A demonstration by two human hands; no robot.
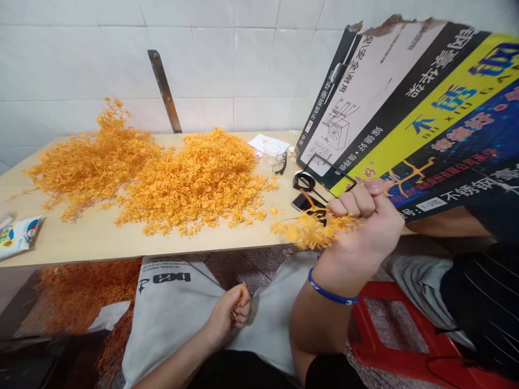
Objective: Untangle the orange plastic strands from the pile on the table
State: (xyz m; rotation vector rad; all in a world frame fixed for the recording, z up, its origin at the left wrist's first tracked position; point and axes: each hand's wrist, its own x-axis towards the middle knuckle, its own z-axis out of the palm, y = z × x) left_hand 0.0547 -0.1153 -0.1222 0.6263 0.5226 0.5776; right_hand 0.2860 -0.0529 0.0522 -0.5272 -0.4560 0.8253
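My right hand point(363, 221), with a blue band on its wrist, is raised over the table's front edge. Its fingers are closed on a bunch of orange plastic pieces point(312, 229), and an orange branched stem point(409, 175) sticks out past the thumb. Low over my lap, my left hand point(232, 310) is closed around a small orange piece point(239, 300), mostly hidden by the fingers. A large pile of orange pieces point(194, 183) lies on the table point(101, 240), with a looser heap point(101, 156) joined to its left.
Behind my right hand leans a big printed cardboard box point(365, 97). Near it lie a phone point(302, 202), glasses point(280, 163) and white paper point(267, 145). A white packet point(18, 237) is at the left. More orange pieces point(81, 292) lie below the table. A person point(482, 302) sits at the right.
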